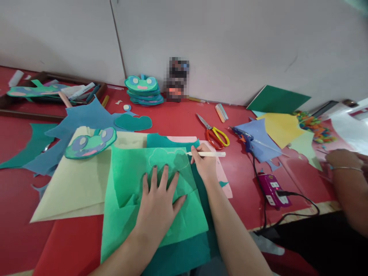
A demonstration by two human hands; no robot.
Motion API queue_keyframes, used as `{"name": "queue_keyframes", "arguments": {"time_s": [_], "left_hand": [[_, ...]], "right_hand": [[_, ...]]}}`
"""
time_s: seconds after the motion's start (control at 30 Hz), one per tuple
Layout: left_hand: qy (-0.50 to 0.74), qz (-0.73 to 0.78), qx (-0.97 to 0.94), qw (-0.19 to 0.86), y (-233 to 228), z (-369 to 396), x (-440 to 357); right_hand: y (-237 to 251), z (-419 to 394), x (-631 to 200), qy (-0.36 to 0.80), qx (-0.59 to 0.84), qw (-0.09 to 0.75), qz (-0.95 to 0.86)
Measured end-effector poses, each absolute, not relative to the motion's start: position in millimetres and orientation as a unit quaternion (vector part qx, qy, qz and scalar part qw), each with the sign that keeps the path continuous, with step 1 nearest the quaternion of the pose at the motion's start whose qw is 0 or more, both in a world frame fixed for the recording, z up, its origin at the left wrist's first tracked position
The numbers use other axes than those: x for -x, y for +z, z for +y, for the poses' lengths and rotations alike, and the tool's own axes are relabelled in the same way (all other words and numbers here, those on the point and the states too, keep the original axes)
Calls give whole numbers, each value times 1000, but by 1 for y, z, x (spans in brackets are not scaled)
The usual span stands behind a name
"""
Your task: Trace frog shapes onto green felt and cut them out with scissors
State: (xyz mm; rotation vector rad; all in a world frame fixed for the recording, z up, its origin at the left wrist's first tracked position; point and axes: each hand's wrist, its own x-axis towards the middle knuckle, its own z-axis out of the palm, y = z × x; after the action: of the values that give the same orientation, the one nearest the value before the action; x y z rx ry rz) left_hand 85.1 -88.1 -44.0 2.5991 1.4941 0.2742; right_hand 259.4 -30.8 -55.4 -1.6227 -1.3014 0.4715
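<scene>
My left hand (pixel 156 203) lies flat with fingers spread, pressing on a bright green felt sheet (pixel 123 230). Between the fingers and thumb of my right hand (pixel 205 163) is a slim white pen (pixel 214 154). Its tip points left, close to a pale outline (pixel 165 153) of rounded lobes near the sheet's top edge. Under the green sheet lie darker teal felt (pixel 184 253) and, at left, cream felt (pixel 74 191). A green frog-like felt face (pixel 92 143) rests on the cream piece. Above the sheet sits a teal felt cutout (pixel 133 122) with a lobed edge.
Scissors (pixel 215 134) with red and yellow handles and a blue glue gun (pixel 243 138) lie to the right. A cord runs near a purple power strip (pixel 274 189). Stacked felt faces (pixel 143 90) stand by the wall. Another person's arm (pixel 349 184) is at far right.
</scene>
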Motion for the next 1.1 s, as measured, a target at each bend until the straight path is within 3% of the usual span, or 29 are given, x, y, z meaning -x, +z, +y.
{"name": "queue_keyframes", "arguments": {"time_s": [1.1], "left_hand": [[94, 497, -860, 71, -46, -88, -85]], "right_hand": [[-58, -31, -261, 166, 708, 452, -516]]}}
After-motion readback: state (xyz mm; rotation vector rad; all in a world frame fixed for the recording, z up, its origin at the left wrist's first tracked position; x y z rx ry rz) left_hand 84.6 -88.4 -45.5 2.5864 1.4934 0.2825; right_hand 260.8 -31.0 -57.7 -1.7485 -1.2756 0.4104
